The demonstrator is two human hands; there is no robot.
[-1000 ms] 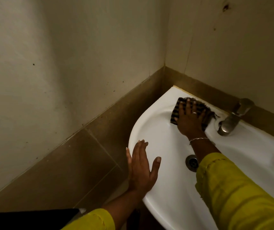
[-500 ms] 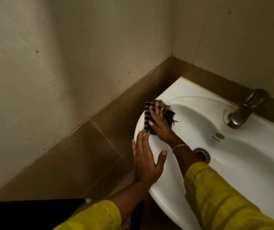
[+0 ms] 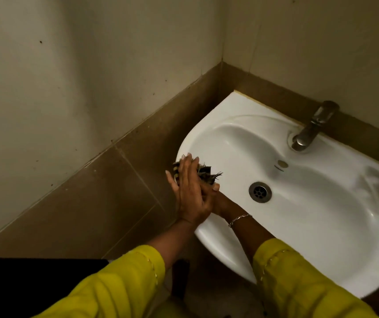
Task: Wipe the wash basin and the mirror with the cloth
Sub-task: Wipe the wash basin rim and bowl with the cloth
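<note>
Down at the near left rim of the white wash basin (image 3: 321,216), both hands meet around the cloth (image 3: 203,172). The cloth is dark with pale stripes and frayed threads, bunched up and sitting on the rim's curve, just above the fingers that cover it. The left hand (image 3: 189,193) stands on edge with its fingers straight and together, palm turned toward the bowl, pressed flat against the cloth and the other hand; it grasps nothing. The right hand (image 3: 216,200) reaches in from the bowl side and lies mostly hidden behind the left one. Only a thumb tip and the heel of the hand show, so whether its fingers curl around the cloth cannot be told. A thin metal bracelet (image 3: 239,218) circles the right wrist, and both forearms come out of yellow sleeves (image 3: 298,283).

Inside the bowl, the round metal drain (image 3: 260,192) sits near the hands, with a small overflow cap (image 3: 282,164) beyond it. A metal tap (image 3: 312,127) stands on the back ledge, well apart from the cloth. Brown wall tiles (image 3: 92,203) run along the corner below pale, speckled walls, and a black shape (image 3: 34,285) fills the lower left corner.
</note>
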